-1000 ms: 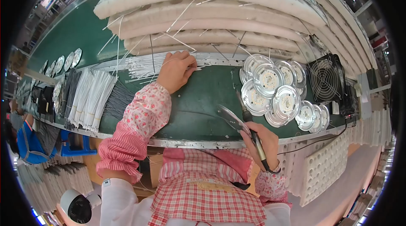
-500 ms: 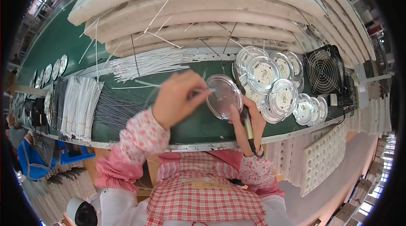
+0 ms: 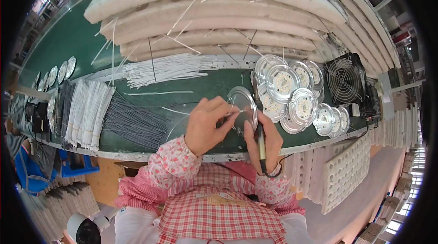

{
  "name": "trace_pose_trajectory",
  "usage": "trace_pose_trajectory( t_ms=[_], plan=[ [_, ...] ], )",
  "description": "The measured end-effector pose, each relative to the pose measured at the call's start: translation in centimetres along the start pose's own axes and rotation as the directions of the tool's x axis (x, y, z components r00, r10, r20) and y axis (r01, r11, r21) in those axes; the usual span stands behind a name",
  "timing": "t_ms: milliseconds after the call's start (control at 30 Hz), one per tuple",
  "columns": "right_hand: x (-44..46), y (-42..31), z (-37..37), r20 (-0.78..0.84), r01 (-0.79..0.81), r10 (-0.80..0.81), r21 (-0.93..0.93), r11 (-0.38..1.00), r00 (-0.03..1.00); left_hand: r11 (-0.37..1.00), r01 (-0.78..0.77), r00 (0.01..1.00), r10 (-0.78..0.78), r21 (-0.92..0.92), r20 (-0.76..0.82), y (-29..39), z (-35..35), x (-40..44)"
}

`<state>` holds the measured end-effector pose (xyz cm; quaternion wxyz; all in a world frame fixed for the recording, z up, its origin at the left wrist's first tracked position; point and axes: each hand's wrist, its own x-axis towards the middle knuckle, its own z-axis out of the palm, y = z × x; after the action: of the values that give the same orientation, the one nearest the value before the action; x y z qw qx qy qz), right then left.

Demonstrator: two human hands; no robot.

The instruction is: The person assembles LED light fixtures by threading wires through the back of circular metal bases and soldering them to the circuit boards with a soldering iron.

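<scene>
My left hand [image 3: 207, 123] is closed in a pinch on a thin white wire [image 3: 175, 111], with its fingertips at the near face of a round metal lamp base [image 3: 245, 100]. My right hand [image 3: 263, 143] holds the lamp base tilted, nearly edge-on, with the thumb along its lower rim. That same hand also grips a soldering iron [image 3: 261, 146], pale-handled and upright, its cord looping down by the wrist. The iron's tip is hard to make out against the discs. Just right of it lies a pile of round lamp discs with LED boards [image 3: 283, 81].
Bundled white wires [image 3: 89, 114], dark grey wires [image 3: 137, 123] and loose white wires [image 3: 166, 68] lie on the green bench at left. A black fan [image 3: 344, 78] stands at right. Thick foam sheets [image 3: 219, 20] are stacked behind; a foam board with holes [image 3: 347, 173] leans below the bench.
My left hand has moved right and down, closer to the lamp base. The lamp base has turned from facing me to nearly edge-on. My right hand keeps the iron and the base.
</scene>
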<state>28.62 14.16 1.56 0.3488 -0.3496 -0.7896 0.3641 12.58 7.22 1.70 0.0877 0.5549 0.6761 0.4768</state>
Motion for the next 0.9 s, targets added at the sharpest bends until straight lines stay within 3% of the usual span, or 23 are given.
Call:
trace_pose_trajectory(
  t_ms=[67, 200, 333, 500, 600, 800, 900],
  plan=[
    [0.0, -0.4, -0.1, -0.015, 0.108, -0.11, -0.082, 0.991, 0.994, 0.998, -0.036, 0.999, 0.035, 0.046, 0.019, 0.0, -0.4, -0.4],
    [-0.2, -0.1, -0.1, -0.023, 0.06, -0.06, 0.012, 0.998, 0.998, 0.995, 0.089, 0.996, -0.089, -0.033, 0.002, 0.1, -0.6, -1.1],
    [-0.5, -1.0, -0.5, -0.051, 0.161, -0.163, -0.042, 0.986, 0.985, 0.998, 0.054, 0.998, -0.053, -0.031, 0.013, 0.6, -0.1, -1.3],
    [-1.0, -1.5, -1.0, 0.001, 0.044, -0.044, 0.025, 0.999, 0.999, 0.985, 0.112, 0.994, -0.113, -0.128, -0.005, 0.9, 0.2, -2.1],
    [-1.0, -1.1, -0.6, -0.011, 0.083, -0.083, 0.008, 0.996, 0.996, 0.982, 0.118, 0.993, -0.12, -0.144, -0.006, 0.8, 0.2, -2.2],
    [-1.3, -1.7, -0.8, 0.035, 0.191, -0.188, -0.195, 0.962, 0.982, 1.0, -0.019, 1.0, 0.019, 0.011, -0.016, 0.7, 0.0, -2.2],
    [-1.5, -2.1, -0.6, 0.069, 0.246, -0.237, -0.209, 0.946, 0.969, 0.998, -0.017, 1.0, 0.019, -0.067, 0.024, 0.1, 0.1, -2.3]
  ],
)
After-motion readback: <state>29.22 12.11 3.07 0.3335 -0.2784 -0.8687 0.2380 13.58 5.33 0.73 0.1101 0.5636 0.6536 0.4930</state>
